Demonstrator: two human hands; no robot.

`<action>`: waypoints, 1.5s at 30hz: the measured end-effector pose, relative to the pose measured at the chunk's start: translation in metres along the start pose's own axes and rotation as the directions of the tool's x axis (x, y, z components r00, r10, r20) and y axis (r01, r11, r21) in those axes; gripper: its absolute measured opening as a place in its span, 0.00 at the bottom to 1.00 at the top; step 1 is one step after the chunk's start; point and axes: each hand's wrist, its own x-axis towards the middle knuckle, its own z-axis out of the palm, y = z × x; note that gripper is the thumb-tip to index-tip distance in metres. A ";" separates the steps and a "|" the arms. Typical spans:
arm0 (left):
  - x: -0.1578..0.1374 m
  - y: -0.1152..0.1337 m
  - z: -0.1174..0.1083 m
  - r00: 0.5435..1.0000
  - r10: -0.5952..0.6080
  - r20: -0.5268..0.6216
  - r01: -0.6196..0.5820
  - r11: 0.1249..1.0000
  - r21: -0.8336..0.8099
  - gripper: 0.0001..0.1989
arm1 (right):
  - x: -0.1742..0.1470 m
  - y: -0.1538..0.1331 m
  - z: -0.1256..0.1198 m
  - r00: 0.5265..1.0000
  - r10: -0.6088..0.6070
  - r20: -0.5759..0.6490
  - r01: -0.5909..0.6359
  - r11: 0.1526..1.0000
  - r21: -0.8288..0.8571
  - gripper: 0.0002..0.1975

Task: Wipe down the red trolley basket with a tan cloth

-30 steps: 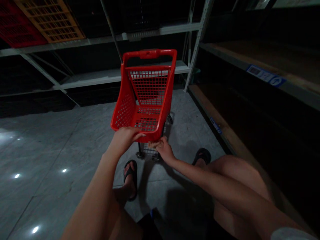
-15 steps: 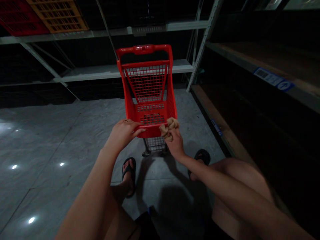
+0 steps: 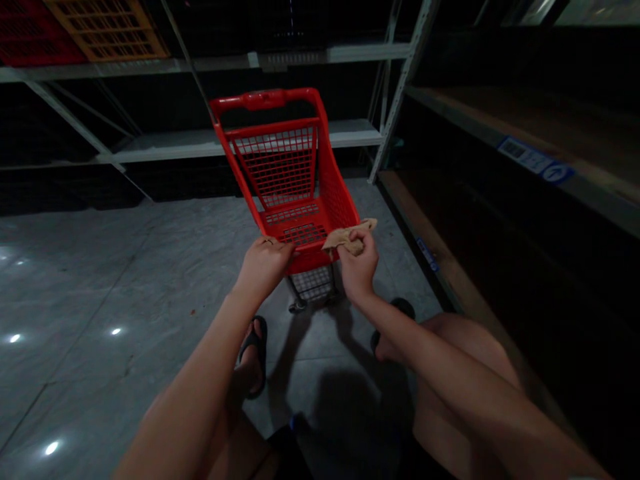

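Note:
A small red shopping cart (image 3: pixel 337 173) stands before me, turned at an angle, its handle on the far side. My left hand (image 3: pixel 267 263) is closed over the near rim of its basket, toward the left corner. In my right hand (image 3: pixel 361 263) is a crumpled tan cloth (image 3: pixel 345 239), pinched between thumb and fingers at the basket's near right corner. The cloth lies against the rim there. The cart's basket has a grid floor, and a grey wire rack (image 3: pixel 314 283) shows beneath it.
Behind the cart runs a metal shelf (image 3: pixel 185 143), with an orange crate (image 3: pixel 113 30) and a red crate (image 3: pixel 33 33) on its upper level. Close on my right stands a dark shelf unit with a blue-and-white label (image 3: pixel 535 160). My sandalled feet are on the grey tiled floor (image 3: pixel 165 280).
The cart has turned, its handle end swinging left. My left hand has shifted right with the rim. My right hand has moved slightly right and up, and the cloth is spread wider.

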 end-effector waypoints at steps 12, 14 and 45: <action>0.013 0.008 0.003 0.975 0.173 -0.141 -0.211 0.919 -0.334 0.17 | -0.063 0.089 -0.019 0.786 0.610 0.102 -0.613 0.790 -0.001 0.09; 0.015 -0.001 0.001 0.978 0.165 -0.129 -0.198 0.928 -0.315 0.17 | -0.051 0.088 -0.021 0.785 0.617 0.058 -0.619 0.785 0.027 0.10; 0.022 -0.037 -0.003 0.991 -0.063 -0.115 0.038 0.978 -0.203 0.23 | -0.018 0.019 -0.041 0.862 0.497 0.095 -0.506 0.850 0.148 0.11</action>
